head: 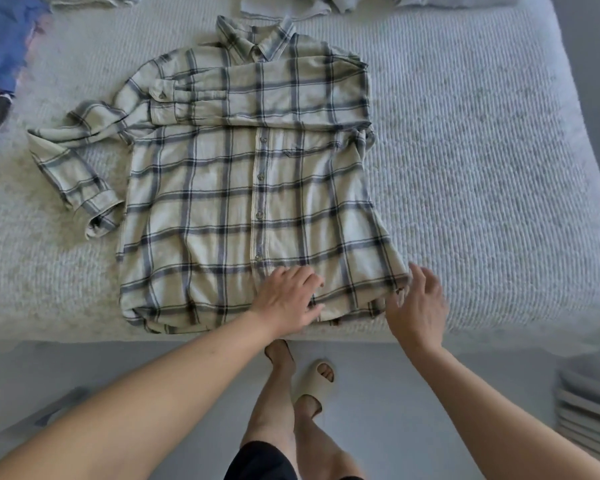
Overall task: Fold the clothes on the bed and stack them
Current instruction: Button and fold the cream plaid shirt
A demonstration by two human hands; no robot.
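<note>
Head view: a plaid shirt (253,202) lies front-up, buttoned, across the centre of the bed (482,150), collar toward the top of the frame. One sleeve is folded across the chest; the other lies out at left of frame. The left hand (288,299) rests flat on the hem, grip spread. The right hand (418,303), grip spread with relaxed fingers, is at the hem's lower right corner; contact cannot be confirmed. Blue clothing (6,39) lies at upper left.

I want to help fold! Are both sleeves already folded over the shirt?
No, only one sleeve lies across the plaid shirt; the other sleeve sprawls on the bed.
</note>
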